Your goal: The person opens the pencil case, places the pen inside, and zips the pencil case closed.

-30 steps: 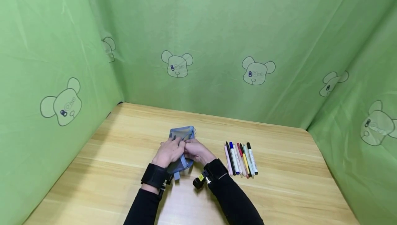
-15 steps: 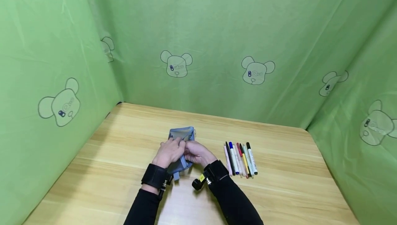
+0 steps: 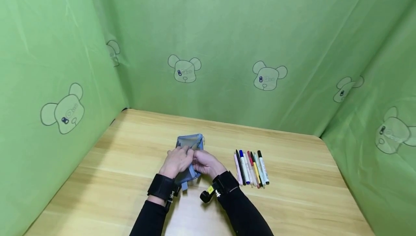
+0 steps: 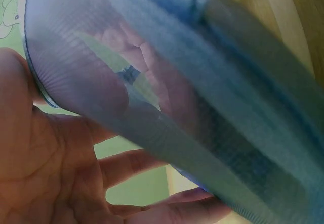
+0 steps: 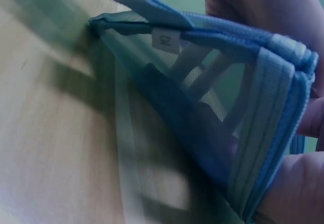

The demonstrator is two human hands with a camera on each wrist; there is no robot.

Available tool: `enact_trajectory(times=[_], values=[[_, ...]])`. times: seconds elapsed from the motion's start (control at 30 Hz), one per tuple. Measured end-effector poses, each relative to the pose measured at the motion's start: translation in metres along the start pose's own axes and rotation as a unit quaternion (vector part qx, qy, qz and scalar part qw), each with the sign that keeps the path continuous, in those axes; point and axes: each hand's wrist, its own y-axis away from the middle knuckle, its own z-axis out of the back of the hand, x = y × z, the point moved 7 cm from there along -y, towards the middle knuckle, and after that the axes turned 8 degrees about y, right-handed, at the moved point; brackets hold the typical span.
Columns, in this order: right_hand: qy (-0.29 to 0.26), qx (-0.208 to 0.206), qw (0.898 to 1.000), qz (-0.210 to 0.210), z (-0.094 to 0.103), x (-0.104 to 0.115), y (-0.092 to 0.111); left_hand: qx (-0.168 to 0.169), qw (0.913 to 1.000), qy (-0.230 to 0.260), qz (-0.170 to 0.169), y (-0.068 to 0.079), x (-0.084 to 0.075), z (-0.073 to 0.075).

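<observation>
A blue mesh zip pouch (image 3: 191, 139) stands on the wooden table between both hands. My left hand (image 3: 175, 162) holds its left side; in the left wrist view, long fingers (image 4: 131, 166) reach along the sheer mesh wall (image 4: 76, 42). Against the pouch's right side, my right hand (image 3: 208, 163) has its fingers curled at the zipped edge, close to the left thumb. The right wrist view shows the blue zipper trim (image 5: 268, 118), a small white tag (image 5: 166, 40) and left fingers through the mesh. The right fingertips are hidden behind the trim.
Right of the hands, several pens and markers (image 3: 251, 169) lie side by side on the wooden table (image 3: 302, 196). A green curtain (image 3: 227, 30) with bear-head prints surrounds the table at the back and sides. A wrist camera (image 3: 206, 195) sticks out below the right hand.
Both hands keep their hold on the pouch, with only slight shifts. The head view has tilted a little, so everything sits slightly lower.
</observation>
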Motion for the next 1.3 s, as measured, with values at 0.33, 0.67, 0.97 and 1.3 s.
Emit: enact_trajectory(times=[0.33, 0.67, 0.97, 1.3], values=[[-0.006, -0.017, 1.0, -0.008, 0.004, -0.005, 0.001, 0.001, 1.0, -0.002, -0.008, 0.0, -0.001, -0.004], [0.01, -0.038, 0.999, -0.01, 0.001, -0.004, 0.002, -0.016, 0.9998, 0.013, -0.007, 0.003, 0.004, -0.004], [0.065, -0.043, 0.997, -0.009, 0.003, 0.002, 0.008, -0.007, 0.9999, 0.008, -0.007, 0.002, 0.003, -0.007], [0.325, -0.128, 0.936, 0.027, 0.026, 0.051, 0.05, 0.004, 0.9999, -0.007, -0.008, 0.0, 0.003, -0.008]])
